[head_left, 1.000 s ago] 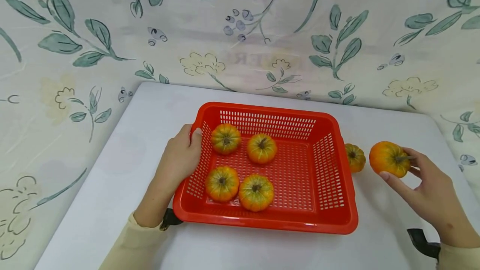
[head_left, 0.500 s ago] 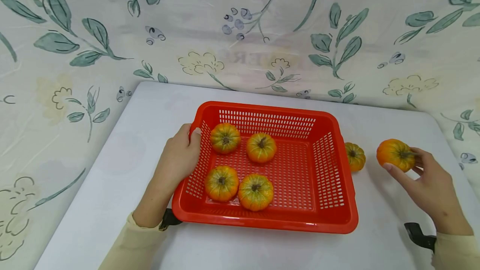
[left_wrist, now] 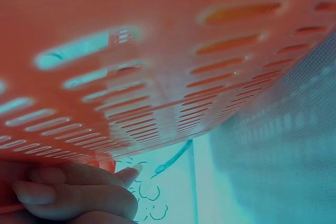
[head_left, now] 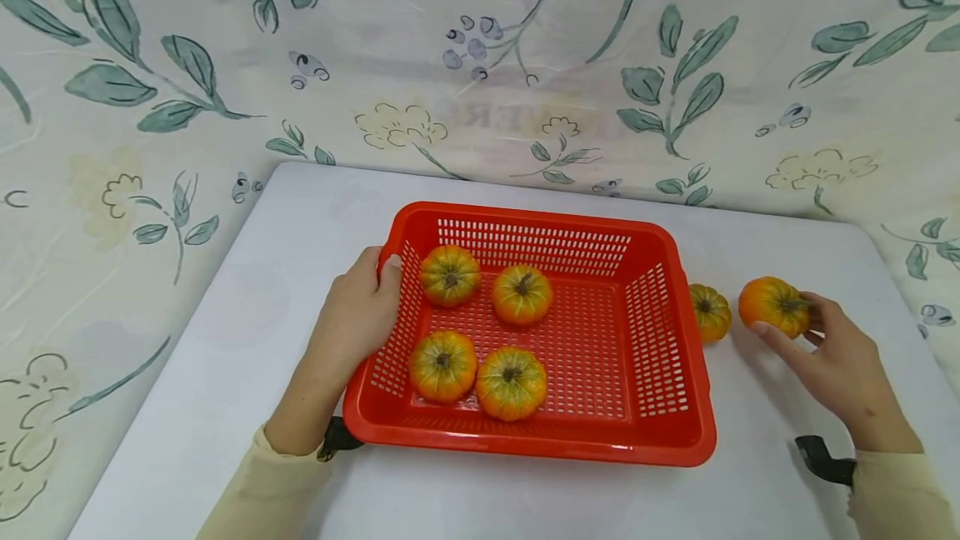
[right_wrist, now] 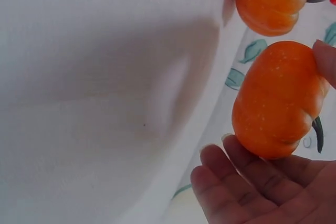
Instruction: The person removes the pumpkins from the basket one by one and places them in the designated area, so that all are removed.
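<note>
My left hand [head_left: 360, 307] grips the left rim of a red plastic basket [head_left: 525, 453], thumb over the edge; its curled fingers [left_wrist: 79, 190] show under the slotted wall in the left wrist view. Inside the basket sit several small orange-yellow pumpkins [head_left: 522, 294], toward its left half. To the right of the basket, my right hand [head_left: 843, 361] holds another small pumpkin [head_left: 772, 307] between thumb and fingers, above the table in the right wrist view [right_wrist: 278, 100]. One more pumpkin [head_left: 709, 312] rests on the table against the basket's right wall, partly hidden by the rim.
Everything stands on a white table [head_left: 247, 298]. Behind it and along the left hangs a pale cloth [head_left: 525, 65] printed with leaves and flowers. Dark straps [head_left: 825, 458] are on both wrists.
The right hand moved slightly right with its pumpkin, then back left toward the pumpkin beside the basket. The left hand and the basket have stayed put.
</note>
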Tool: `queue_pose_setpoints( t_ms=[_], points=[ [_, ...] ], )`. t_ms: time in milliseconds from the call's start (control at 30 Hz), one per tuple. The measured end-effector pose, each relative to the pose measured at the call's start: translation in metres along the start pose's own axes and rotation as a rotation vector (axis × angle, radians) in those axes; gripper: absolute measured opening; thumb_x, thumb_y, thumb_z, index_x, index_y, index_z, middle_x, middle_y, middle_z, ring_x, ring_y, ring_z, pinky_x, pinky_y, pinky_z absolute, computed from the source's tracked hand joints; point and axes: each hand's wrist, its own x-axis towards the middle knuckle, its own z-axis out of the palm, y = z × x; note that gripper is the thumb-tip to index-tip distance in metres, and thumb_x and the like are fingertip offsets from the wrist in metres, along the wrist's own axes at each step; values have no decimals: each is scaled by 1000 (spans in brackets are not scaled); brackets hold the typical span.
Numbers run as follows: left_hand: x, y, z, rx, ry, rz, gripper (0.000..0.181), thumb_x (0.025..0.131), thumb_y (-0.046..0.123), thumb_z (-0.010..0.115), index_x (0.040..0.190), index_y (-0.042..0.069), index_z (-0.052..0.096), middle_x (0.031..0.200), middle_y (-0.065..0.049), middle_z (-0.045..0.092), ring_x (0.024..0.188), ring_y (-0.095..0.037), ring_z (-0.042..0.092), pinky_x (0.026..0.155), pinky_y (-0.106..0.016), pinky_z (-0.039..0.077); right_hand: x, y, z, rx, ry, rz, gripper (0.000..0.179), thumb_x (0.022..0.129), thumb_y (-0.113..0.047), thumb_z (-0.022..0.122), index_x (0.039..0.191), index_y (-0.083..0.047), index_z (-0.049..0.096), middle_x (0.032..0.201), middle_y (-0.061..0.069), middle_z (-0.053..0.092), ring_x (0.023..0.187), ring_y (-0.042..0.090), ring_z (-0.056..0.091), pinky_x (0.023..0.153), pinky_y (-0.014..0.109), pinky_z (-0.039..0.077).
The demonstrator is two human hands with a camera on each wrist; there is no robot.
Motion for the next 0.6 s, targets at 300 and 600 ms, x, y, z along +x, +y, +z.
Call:
queue_pose_setpoints(
  t_ms=[300,600],
  points=[
    [0,0,-1,6,3,-2,46,112,33,41,143,-1,46,101,-22,68,64,-25,72,51,-38,62,6,4,4,0,-58,30,107,98,-64,60,156,15,18,143,45,36,124,61,41,95,73,48],
    [0,0,0,-2,1,-8,47,112,33,41,144,-1,46,102,-23,68,66,-25,73,51,-39,62,10,7,9,5,-87,32,111,97,-66,60,156,16,15,143,46,35,124,60,42,97,74,46]
  ],
)
